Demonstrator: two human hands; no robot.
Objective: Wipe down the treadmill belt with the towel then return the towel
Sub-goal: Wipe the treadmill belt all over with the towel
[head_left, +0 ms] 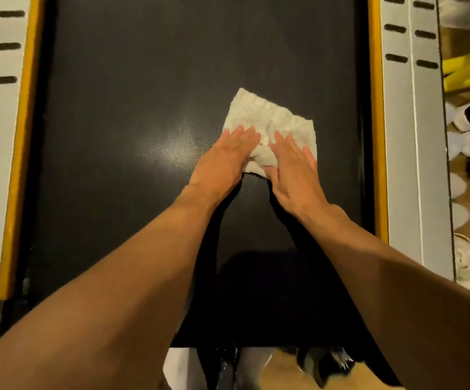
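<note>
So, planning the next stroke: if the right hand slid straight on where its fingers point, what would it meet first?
The right hand would first cross the rest of the towel, then bare belt; the way looks free beyond.

Towel (267, 119) white, bumpy. Belt (143, 80) black, tiny dots. Yellow strips (21, 136) at 3 and 9 o'clock. Side rails (413, 136) grey, black dashes.

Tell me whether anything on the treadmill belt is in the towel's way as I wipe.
Nothing visible. The left hand and right hand press flat on the towel, and the belt around it shows only dark surface out to the yellow side strips.
</note>
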